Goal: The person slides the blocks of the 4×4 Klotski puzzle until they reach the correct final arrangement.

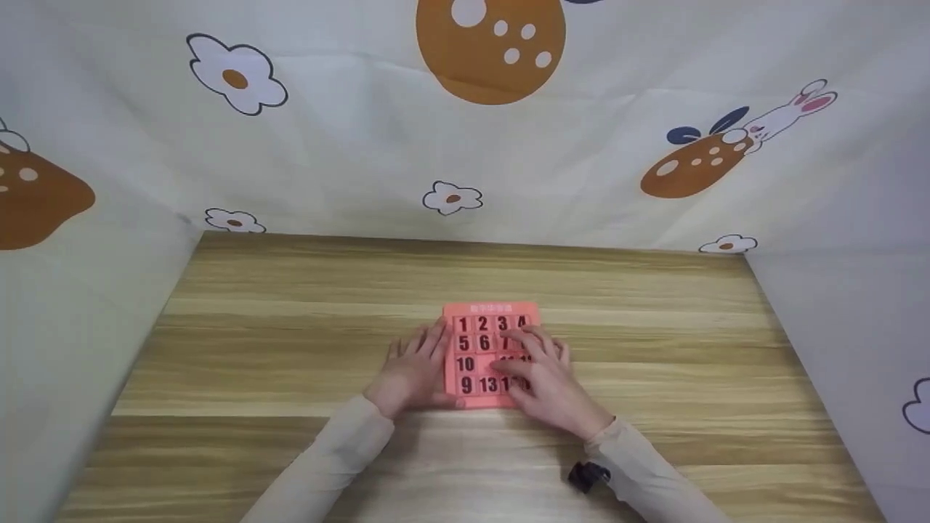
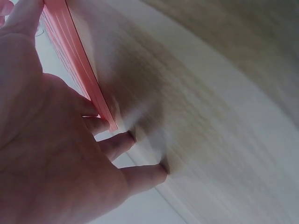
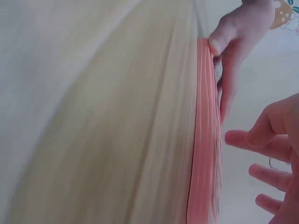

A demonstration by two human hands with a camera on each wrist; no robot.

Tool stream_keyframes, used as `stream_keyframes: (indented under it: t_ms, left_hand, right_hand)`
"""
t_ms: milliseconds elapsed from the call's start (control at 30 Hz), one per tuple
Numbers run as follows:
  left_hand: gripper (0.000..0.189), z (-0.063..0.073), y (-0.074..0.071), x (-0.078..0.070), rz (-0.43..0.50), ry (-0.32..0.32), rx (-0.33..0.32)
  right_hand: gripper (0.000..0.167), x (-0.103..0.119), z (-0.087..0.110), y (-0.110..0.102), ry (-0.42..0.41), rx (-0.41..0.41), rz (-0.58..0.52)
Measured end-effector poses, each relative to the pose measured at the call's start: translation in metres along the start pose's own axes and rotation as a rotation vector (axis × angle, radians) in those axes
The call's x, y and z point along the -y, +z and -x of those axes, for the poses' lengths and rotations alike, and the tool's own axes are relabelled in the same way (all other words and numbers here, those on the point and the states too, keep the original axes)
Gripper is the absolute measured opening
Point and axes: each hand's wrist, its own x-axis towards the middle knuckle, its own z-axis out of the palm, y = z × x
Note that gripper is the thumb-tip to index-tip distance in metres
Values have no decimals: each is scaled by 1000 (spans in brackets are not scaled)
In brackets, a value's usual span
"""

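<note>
A pink number slide puzzle lies flat on the table, its tiles carrying black numerals. The top row reads 1 to 4; in the third row a bare slot sits right of the 10. My left hand rests against the puzzle's left side, thumb at the near left corner; in the left wrist view, some fingertips touch the table. Over the right-hand tiles spreads my right hand, partly covering them. One fingertip is near the bare slot. In the right wrist view, this hand's fingers are close to the tile face; contact is unclear.
The wood-grain table extends around the puzzle. A pale printed cloth stands as walls at the back and both sides. A small black object is beside the right sleeve.
</note>
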Motion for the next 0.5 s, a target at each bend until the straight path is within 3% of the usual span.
stream_keyframes:
  t_ms: [233, 500]
  left_hand:
    - [114, 0, -1, -1, -5, 2, 0]
    - [115, 1, 0, 1, 24, 7, -6]
  right_hand:
    - [46, 14, -6, 11, -35, 127, 46]
    - [27, 10, -3, 5, 36, 20, 74]
